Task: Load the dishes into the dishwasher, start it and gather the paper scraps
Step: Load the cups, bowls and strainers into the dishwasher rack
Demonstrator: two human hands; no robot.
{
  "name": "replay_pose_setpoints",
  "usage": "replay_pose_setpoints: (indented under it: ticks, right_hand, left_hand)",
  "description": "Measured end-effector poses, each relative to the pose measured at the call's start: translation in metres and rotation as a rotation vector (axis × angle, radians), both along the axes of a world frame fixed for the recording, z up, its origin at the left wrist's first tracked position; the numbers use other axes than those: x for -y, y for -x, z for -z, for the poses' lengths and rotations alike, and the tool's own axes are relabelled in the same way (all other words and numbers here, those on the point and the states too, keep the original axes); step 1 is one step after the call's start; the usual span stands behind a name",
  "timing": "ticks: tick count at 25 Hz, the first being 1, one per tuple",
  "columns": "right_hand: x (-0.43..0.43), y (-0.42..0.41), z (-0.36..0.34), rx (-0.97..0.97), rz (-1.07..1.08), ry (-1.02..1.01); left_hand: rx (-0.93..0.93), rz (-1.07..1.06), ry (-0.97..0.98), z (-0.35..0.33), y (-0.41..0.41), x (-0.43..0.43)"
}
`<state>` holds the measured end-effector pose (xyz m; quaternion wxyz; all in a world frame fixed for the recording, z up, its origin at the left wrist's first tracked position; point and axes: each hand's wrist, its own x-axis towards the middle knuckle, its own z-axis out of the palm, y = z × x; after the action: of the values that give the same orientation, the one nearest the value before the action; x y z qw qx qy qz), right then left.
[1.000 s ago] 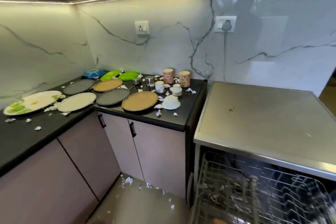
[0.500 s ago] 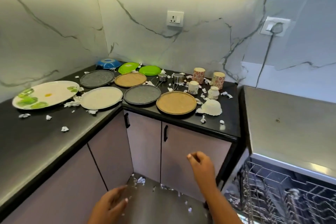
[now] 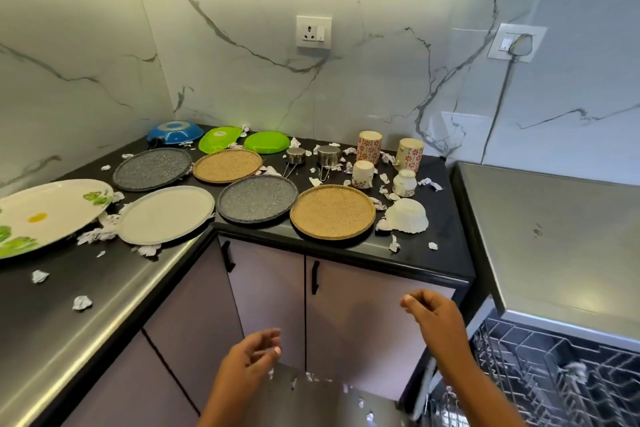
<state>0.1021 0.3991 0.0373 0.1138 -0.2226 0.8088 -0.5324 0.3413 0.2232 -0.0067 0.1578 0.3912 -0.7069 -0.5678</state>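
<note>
- On the black countertop [image 3: 446,229]: tan plate [image 3: 332,211], grey speckled plate [image 3: 258,198], cream plate [image 3: 166,215], floral platter [image 3: 45,215], upturned white bowl [image 3: 407,215] — crumpled paper scraps [image 3: 82,302] strewn among them.
- Dishwasher rack [image 3: 554,367]: pulled out, lower right, below the steel top [image 3: 554,236].
- Left hand [image 3: 252,357] and right hand [image 3: 433,315]: in the air before the cabinet doors [image 3: 356,322] — fingers loosely curled, gripping nothing.

One wide-angle view, worn on the head, looks forward and down into the corner of the L-shaped bench [image 3: 446,225] from close by. The marble wall [image 3: 346,87] fills the top. The left hand [image 3: 249,357] and right hand [image 3: 436,315] enter from below, and the dishwasher rack [image 3: 554,374] is at lower right.
</note>
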Motion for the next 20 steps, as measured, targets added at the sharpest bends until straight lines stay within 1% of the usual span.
replay_pose_setpoints:
  ticks: [2, 5, 10, 14, 17, 20]
  right_hand:
    - [0.007, 0.027, 0.011, 0.029, 0.035, 0.002]
    - [0.029, 0.074, 0.020, 0.062, 0.034, 0.010]
    - [0.074, 0.155, 0.010, 0.005, -0.022, -0.027]
    - [0.100, 0.216, -0.003, -0.033, 0.041, 0.020]
    - [0.113, 0.241, 0.008, -0.054, 0.139, 0.023]
    - [0.118, 0.247, 0.020, -0.066, 0.110, -0.044]
  left_hand:
    - [-0.003, -0.003, -0.010, 0.004, 0.030, 0.021]
    - [-0.014, -0.018, -0.020, -0.002, 0.084, 0.049]
    - [-0.058, -0.041, -0.027, -0.028, 0.179, 0.090]
    - [-0.119, -0.086, -0.048, -0.043, 0.234, 0.107]
    - [-0.101, -0.038, -0.067, -0.040, 0.260, 0.112]
    - [-0.098, 0.023, -0.079, -0.043, 0.280, 0.117]
